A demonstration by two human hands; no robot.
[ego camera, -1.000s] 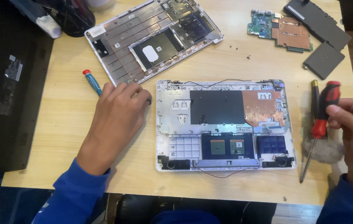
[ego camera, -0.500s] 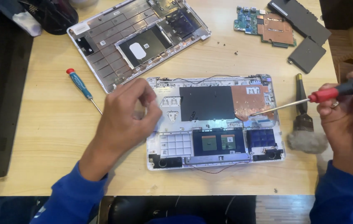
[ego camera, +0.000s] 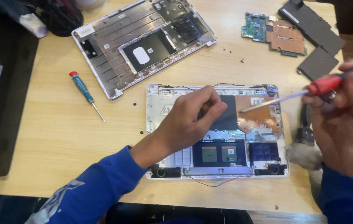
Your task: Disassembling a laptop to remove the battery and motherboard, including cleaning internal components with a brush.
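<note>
Opened white laptop base (ego camera: 172,164), internals up, lying flat near front edge of pale wooden counter (ego camera: 52,141), right of centre. Left hand (ego camera: 189,118) resting on upper-left part of base, fingers (ego camera: 209,99) curled together and pressed down onto black sheet (ego camera: 228,120) at centre of base; cannot tell whether anything pinched underneath. Blue sleeve (ego camera: 101,186) running from front edge of counter to wrist. Right hand (ego camera: 344,124) at right edge of counter, fingers wrapped tight around red-and-black-handled screwdriver (ego camera: 321,85), shaft slanting left and down, tip just over copper-coloured plate (ego camera: 255,116) in upper-right part of base; contact not clear. Dark blue cells (ego camera: 220,153) in front half of base, thin red wire (ego camera: 213,183) looping just off its front side. Grey fluffy brush (ego camera: 305,155) on counter beside right side of base, partly hidden by right hand. Small blue-handled screwdriver with red cap (ego camera: 83,91) lying on counter left of base, well apart from left hand. White laptop bottom cover (ego camera: 143,43), inner side up, tilted, toward back edge. Green circuit board with copper heat plate (ego camera: 276,35) near back right corner, flat black battery blocks (ego camera: 315,37) just beside it. Loose tiny screws (ego camera: 135,104) scattered on counter between cover and base.
</note>
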